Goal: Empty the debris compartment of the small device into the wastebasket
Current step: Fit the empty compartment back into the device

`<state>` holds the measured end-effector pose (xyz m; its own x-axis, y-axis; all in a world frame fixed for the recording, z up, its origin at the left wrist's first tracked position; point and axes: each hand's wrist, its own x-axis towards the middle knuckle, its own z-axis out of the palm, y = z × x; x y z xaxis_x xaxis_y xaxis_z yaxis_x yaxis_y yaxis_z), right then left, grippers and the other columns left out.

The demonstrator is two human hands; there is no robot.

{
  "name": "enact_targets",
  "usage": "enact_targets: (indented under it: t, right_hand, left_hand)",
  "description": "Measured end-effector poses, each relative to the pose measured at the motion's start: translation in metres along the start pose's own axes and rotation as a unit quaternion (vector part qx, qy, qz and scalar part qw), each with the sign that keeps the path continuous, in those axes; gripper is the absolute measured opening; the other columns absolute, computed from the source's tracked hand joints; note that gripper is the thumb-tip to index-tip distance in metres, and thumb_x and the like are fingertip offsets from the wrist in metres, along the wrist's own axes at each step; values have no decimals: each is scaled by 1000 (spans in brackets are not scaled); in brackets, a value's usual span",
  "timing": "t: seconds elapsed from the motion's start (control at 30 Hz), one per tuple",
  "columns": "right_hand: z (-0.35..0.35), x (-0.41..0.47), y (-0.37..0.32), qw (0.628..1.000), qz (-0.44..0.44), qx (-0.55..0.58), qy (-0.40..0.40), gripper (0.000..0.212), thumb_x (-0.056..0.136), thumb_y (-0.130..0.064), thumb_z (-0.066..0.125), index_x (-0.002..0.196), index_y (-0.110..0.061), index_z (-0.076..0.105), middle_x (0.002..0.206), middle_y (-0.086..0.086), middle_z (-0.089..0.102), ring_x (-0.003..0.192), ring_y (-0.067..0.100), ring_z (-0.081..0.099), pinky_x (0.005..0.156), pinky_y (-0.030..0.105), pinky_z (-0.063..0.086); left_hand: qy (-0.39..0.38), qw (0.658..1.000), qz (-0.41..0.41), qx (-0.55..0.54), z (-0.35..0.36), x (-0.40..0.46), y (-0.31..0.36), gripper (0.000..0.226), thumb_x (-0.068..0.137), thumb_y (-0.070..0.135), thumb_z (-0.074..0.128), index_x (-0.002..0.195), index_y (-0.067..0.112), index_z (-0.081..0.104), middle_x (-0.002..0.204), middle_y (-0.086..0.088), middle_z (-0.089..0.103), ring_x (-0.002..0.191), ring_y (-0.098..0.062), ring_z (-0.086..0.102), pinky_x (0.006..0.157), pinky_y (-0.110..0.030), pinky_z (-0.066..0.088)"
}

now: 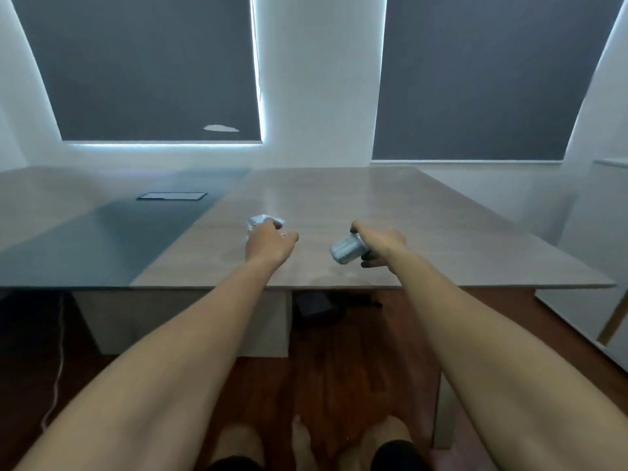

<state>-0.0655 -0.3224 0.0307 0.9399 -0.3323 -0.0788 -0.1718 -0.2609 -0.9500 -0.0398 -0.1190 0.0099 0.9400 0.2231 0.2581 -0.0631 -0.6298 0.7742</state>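
Both my arms reach out over a wooden table (373, 205). My left hand (268, 244) rests on the tabletop with its fingers curled around a small pale, rounded piece (261, 220), most of which the hand hides. My right hand (380, 246) holds a small ribbed, translucent cylinder (348, 251) tilted on its side just above the table, its open end facing left and toward me. The two pieces are apart, roughly a hand's width between them. No wastebasket is in view.
A second, darker table (85, 232) adjoins on the left, with a black cable hatch (171, 196) set in it. Under the table's near edge lie a dark box (319, 305) and a white cable (59, 351) on the wooden floor. White furniture (605, 266) stands right.
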Motion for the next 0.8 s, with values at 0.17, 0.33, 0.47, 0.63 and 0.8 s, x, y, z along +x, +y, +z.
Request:
enact_targets:
  t: [0.17, 0.33, 0.47, 0.63, 0.8]
  right_hand:
    - [44, 24, -7, 1000, -15, 8, -11, 29, 67, -35, 75, 70, -8, 64, 79, 8, 69, 70, 27, 72, 72, 40, 64]
    - [72, 51, -4, 999, -37, -9, -24, 36, 66, -40, 72, 75, -5, 75, 69, 0, 69, 67, 27, 77, 81, 40, 62]
    - [85, 72, 0, 999, -36, 6, -33, 39, 64, -38, 72, 81, -3, 78, 79, 4, 74, 74, 26, 77, 79, 41, 63]
    - [95, 93, 5, 998, -34, 27, -33, 23, 65, -36, 75, 75, -15, 75, 88, 8, 77, 75, 25, 77, 78, 39, 63]
    - [99, 104, 5, 996, -6, 75, -55, 40, 62, -38, 75, 86, -6, 75, 94, 10, 75, 70, 26, 77, 73, 38, 64]
  left_hand:
    - [39, 998, -45, 3, -18, 29, -37, 58, 74, 39, 69, 122, 10, 57, 125, -11, 61, 111, -30, 59, 81, -31, 42]
    - [41, 997, -70, 0, -14, 58, -56, 82, 73, 37, 77, 140, 5, 41, 143, -12, 48, 130, -29, 49, 101, -34, 39]
    - [25, 996, -73, -47, -1, 79, -65, 78, 67, 37, 83, 131, 7, 48, 134, -10, 56, 120, -28, 55, 93, -33, 42]
    - [39, 993, -82, -80, 12, 95, -69, 71, 67, 34, 85, 125, 10, 51, 124, -9, 62, 112, -27, 59, 85, -30, 43]
    - [39, 986, -109, -124, 10, 107, -69, 62, 75, 48, 73, 121, 10, 57, 119, -8, 65, 109, -27, 62, 91, -31, 47]
